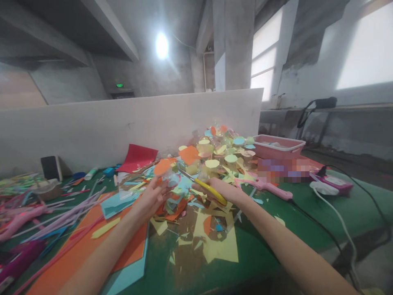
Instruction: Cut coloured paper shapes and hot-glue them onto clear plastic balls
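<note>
My right hand (216,189) grips yellow-handled scissors (201,185), their blades pointing left toward the other hand. My left hand (152,196) holds up a small clear plastic cup topped with an orange paper circle (163,167), fingers curled round it. Both hands hover over a litter of coloured paper scraps (196,213) on the green table (264,246). Behind them rises a heap of clear cups with coloured paper lids (222,151).
A pink glue gun (264,186) lies right of the scissors, its black cord running to the table edge. A pink tray (279,146) stands at the back right. Orange and blue sheets (92,246), pipe cleaners (58,213) and a white partition (123,123) fill the left and back.
</note>
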Tool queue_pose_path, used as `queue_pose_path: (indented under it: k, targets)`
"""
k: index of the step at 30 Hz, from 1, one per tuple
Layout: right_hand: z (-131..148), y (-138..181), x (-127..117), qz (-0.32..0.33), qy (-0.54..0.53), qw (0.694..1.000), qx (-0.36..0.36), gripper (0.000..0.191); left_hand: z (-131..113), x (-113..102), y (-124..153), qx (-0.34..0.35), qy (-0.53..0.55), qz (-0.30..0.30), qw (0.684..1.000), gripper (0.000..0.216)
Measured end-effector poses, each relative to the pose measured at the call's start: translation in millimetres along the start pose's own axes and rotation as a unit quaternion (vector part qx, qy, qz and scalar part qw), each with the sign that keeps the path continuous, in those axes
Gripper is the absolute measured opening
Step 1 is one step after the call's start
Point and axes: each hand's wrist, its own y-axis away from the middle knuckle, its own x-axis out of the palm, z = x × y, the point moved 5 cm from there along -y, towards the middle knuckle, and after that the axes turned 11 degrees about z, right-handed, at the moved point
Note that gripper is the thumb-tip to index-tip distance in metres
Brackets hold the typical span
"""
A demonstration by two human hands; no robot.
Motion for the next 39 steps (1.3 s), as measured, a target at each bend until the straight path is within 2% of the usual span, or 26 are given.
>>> queue_pose_path:
  k: [4,9,13,16,19,23,27,31,39]
  targets:
    - [-1.8,-5.9,4.7,-0.019,0.036,0.999,0.018,0.050,-2.0,-5.5,-1.5,0.026,-0.016,-0.022,0.999,0.051]
    - [3.5,-4.2,13.3,-0.060,0.131,0.989,0.021,0.025,-3.0,-10.1,-3.4,0.044,-0.034,-0.045,0.997,0.053]
    - [5.8,-2.3,15.2,-0.106,0.163,0.981,0.013,0.030,0.5,-7.2,-2.3,0.044,-0.067,-0.044,0.996,0.052]
    - [10.4,-1.2,10.2,-0.157,0.180,0.971,-0.006,0.024,2.0,0.9,2.4,0.038,-0.107,-0.042,0.993,0.049]
    - [15.2,-1.6,7.0,-0.173,0.089,0.979,-0.058,0.029,-1.8,19.9,9.3,0.034,-0.186,-0.007,0.982,0.049]
    - [12.5,-9.6,14.4,-0.092,-0.117,0.985,-0.082,0.038,-5.3,44.9,16.3,0.014,-0.255,0.030,0.966,0.054]
    - [6.2,-16.0,19.5,-0.053,-0.259,0.962,-0.063,0.031,2.1,44.4,15.0,-0.004,-0.251,0.016,0.968,0.056]
    - [0.9,-21.0,21.7,-0.051,-0.279,0.957,-0.061,0.027,12.2,30.2,15.0,-0.017,-0.276,-0.017,0.961,0.052]
    - [-7.7,-27.8,28.0,-0.027,-0.288,0.955,-0.057,0.030,4.6,28.7,19.7,-0.038,-0.324,0.004,0.945,0.052]
